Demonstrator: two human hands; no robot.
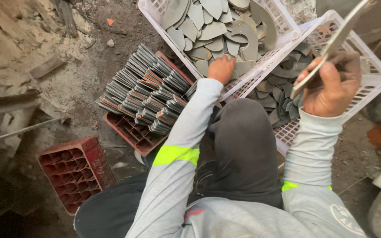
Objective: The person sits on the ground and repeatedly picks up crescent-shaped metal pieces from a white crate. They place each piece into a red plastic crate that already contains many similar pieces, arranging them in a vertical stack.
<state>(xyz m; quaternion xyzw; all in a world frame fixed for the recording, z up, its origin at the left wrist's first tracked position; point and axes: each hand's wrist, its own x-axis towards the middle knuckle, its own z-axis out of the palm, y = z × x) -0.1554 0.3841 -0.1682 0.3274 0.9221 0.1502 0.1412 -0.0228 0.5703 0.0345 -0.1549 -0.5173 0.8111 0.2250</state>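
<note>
The right hand (331, 88) is closed around a flat grey metal blade (331, 44), held edge-on and tilted up to the far right above the right white basket (375, 75). The left hand (220, 69) reaches into the far white basket (283, 26), fingers curled down among the curved grey cut-outs (212, 31); whether it grips one cannot be told. Stacked blades (144, 88) lie on a red crate (128, 132) to the left.
</note>
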